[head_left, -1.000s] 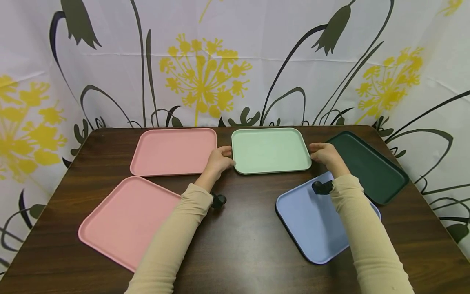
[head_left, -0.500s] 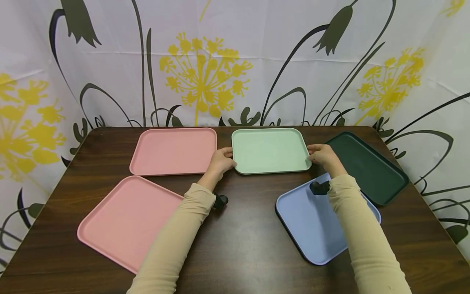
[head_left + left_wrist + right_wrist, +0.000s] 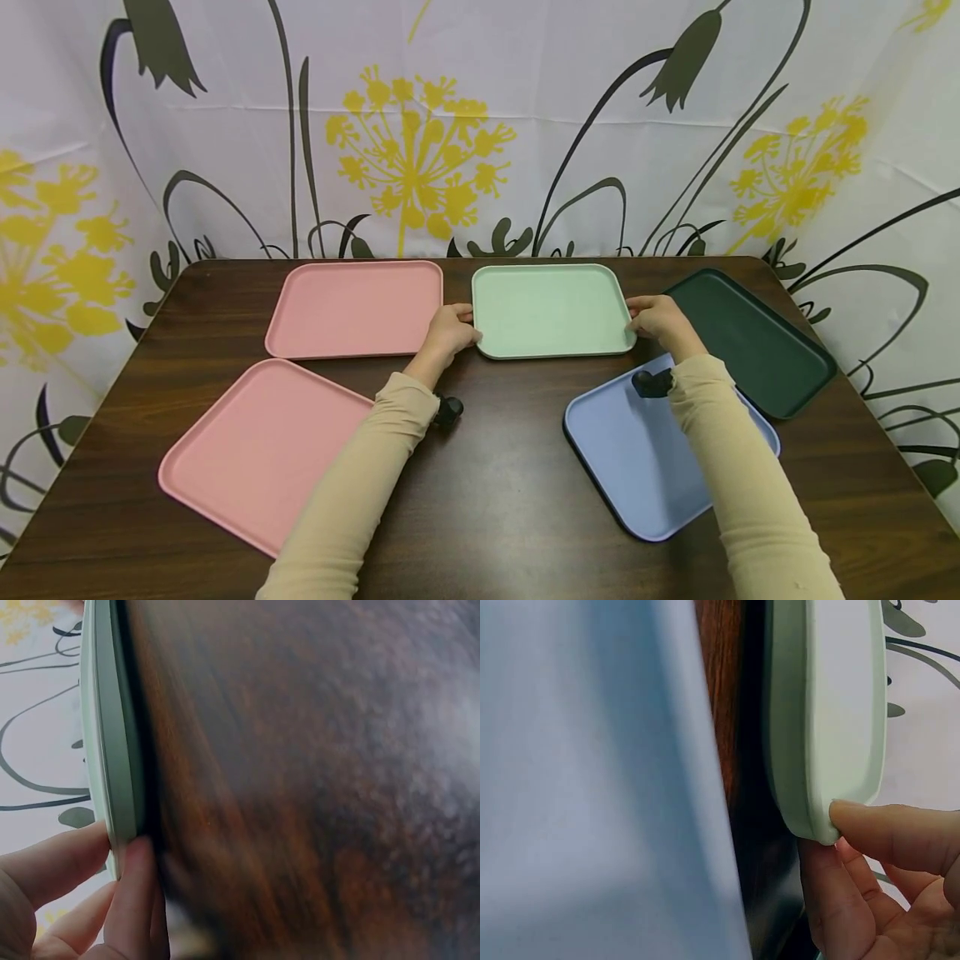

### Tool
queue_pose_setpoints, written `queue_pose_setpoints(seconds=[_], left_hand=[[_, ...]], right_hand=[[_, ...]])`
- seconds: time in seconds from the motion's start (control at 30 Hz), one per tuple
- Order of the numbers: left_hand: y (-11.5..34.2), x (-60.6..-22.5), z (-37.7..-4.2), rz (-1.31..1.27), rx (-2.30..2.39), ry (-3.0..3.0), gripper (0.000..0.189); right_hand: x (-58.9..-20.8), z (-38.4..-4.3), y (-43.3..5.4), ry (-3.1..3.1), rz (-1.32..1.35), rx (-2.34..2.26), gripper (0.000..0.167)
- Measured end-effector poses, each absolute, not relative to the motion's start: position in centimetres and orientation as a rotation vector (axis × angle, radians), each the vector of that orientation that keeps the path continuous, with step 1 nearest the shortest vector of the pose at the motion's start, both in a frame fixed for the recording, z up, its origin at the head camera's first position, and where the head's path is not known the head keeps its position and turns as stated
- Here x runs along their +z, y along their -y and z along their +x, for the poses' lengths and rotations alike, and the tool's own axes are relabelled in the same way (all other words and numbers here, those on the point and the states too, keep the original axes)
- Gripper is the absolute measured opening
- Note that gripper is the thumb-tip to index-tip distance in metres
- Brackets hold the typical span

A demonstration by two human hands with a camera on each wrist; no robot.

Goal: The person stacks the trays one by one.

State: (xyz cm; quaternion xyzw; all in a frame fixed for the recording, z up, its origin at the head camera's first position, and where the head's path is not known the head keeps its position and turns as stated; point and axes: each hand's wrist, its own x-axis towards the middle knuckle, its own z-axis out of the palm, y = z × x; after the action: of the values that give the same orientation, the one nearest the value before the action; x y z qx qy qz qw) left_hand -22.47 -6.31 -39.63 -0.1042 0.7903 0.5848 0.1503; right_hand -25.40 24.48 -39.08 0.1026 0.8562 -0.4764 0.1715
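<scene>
A light green rectangular tray [image 3: 552, 310] is at the middle of the table's far side, between both hands. My left hand [image 3: 448, 329] pinches its left end near the front corner. In the left wrist view, the thumb [image 3: 64, 862] lies at the rim with other fingers against the tray's underside. At the right end my right hand [image 3: 663, 323] pinches the near corner. The right wrist view has that thumb [image 3: 892, 832] on top of the rim and fingers [image 3: 836, 900] below. Whether the tray touches the table I cannot tell.
A pink tray [image 3: 356, 308] lies left of the green one, and another pink tray [image 3: 262, 450] sits nearer on the left. Under my right forearm lies a blue tray [image 3: 630, 458]. A dark green tray [image 3: 750, 342] is angled at the far right. A patterned curtain [image 3: 480, 167] hangs behind the table [image 3: 495, 500].
My right hand has shifted slightly left and taken hold of the light green tray's corner. Over the last half second the tray has moved slightly toward me. The other trays stay put.
</scene>
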Motion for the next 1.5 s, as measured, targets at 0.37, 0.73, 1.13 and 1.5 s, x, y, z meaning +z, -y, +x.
queue_pose_setpoints(seconds=[0.37, 0.73, 1.13, 1.5], left_hand=[[7.5, -42.7, -24.4, -0.249, 1.700, -2.267, 0.069], [7.0, -38.6, -21.5, -0.298, 1.535, -2.323, 0.069], [7.3, -38.5, -20.9, -0.319, 1.519, -2.351, 0.067], [7.9, -37.7, -20.1, -0.350, 1.514, -2.309, 0.063]], right_hand=[[-38.7, -25.1, -24.3, -2.393, 0.290, -1.335, 0.057], [-38.4, -24.7, -24.3, -2.387, 0.254, -1.299, 0.056], [-38.2, -24.1, -24.3, -2.347, 0.230, -1.295, 0.059], [-38.5, -23.7, -24.0, -2.322, 0.206, -1.299, 0.059]])
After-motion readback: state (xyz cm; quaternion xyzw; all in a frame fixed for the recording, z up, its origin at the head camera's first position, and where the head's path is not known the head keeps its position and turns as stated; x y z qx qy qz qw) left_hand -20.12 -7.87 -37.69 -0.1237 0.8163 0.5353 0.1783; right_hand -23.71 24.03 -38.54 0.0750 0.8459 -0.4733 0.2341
